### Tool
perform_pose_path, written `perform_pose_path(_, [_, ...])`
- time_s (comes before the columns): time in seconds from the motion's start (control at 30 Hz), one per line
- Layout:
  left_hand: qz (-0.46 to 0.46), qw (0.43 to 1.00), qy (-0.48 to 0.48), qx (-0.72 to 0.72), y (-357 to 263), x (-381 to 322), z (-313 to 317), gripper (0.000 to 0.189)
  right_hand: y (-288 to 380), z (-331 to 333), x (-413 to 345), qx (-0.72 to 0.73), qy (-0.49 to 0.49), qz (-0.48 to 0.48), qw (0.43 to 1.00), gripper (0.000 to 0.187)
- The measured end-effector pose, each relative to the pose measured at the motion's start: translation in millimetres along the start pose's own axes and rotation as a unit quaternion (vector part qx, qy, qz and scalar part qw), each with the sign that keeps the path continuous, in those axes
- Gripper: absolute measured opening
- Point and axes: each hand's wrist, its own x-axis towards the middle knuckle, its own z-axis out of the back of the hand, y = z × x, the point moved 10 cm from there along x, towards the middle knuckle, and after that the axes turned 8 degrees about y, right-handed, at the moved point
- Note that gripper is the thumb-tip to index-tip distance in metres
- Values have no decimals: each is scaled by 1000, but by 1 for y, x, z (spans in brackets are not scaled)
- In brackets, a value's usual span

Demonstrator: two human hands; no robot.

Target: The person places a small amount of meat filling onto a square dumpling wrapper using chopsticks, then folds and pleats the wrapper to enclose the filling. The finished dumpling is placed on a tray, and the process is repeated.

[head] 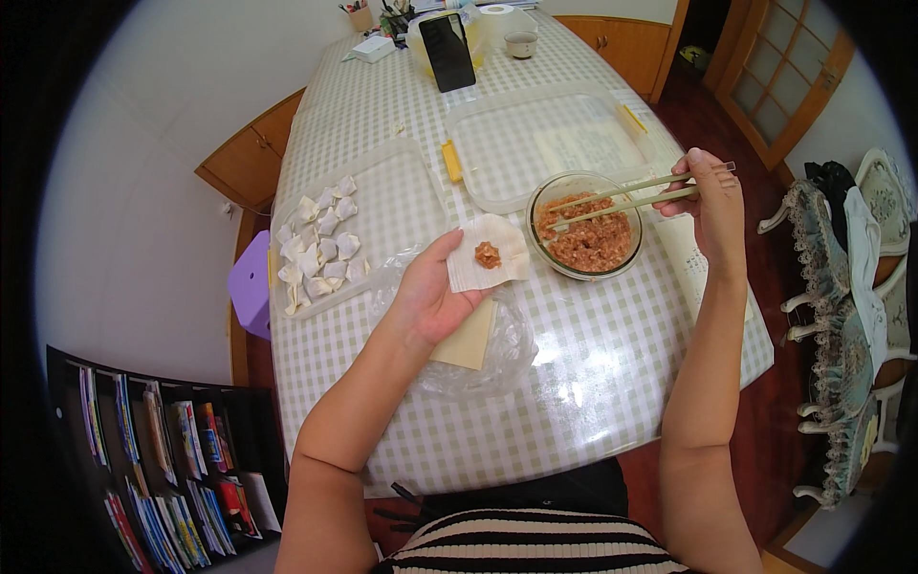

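Observation:
My left hand holds up a thin dough wrapper with a small lump of minced filling at its middle. Between the fingers of my right hand is a pair of chopsticks, their tips in a glass bowl of minced meat filling. Beneath my left hand, a stack of wrappers lies on a clear plastic bag. To the left, a shallow plastic tray carries several folded dumplings grouped on its left side.
A clear plastic container or lid with yellow clips lies beyond the bowl on the checked tablecloth. Farther back are an upright smartphone, a cup and a paper roll. A purple stool stands left, chairs right.

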Motion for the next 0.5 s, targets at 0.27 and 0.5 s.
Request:
perform_pose_path(0.27, [4,1000,1,-15,2,1,0,49,-5,-7,1,-11,-3,-3,1000,34])
perform_pose_path(0.5, [3,1000,2,2,3,0,-1,49,-2,-5,0,-8,-9,9,1000,35])
